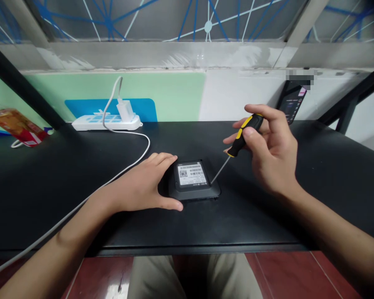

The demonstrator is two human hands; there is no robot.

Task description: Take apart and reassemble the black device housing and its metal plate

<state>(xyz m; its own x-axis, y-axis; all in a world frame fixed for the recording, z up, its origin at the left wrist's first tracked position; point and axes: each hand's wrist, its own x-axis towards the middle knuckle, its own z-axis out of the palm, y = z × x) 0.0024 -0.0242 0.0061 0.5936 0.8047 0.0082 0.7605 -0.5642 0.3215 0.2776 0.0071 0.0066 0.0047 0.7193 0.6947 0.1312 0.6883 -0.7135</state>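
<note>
A flat black square device [193, 189] lies on the black table, with a white label [192, 174] bearing a QR code and barcodes on top. My left hand [146, 182] grips its left side, thumb along the front edge and fingers at the back left corner. In my right hand [268, 145] is a black and yellow screwdriver [245, 133], held by the handle between thumb and fingers. It slants down to the left, and its tip meets the device near the front right corner of the label. Whether a screw sits under the tip is too small to tell.
At the back of the table [118, 232] is a white power strip [93, 122] with a plugged-in charger [125, 109]. Its white cable [124, 169] runs past my left arm. A drink bottle [18, 124] leans at far left; a phone [291, 101] rests against the back wall.
</note>
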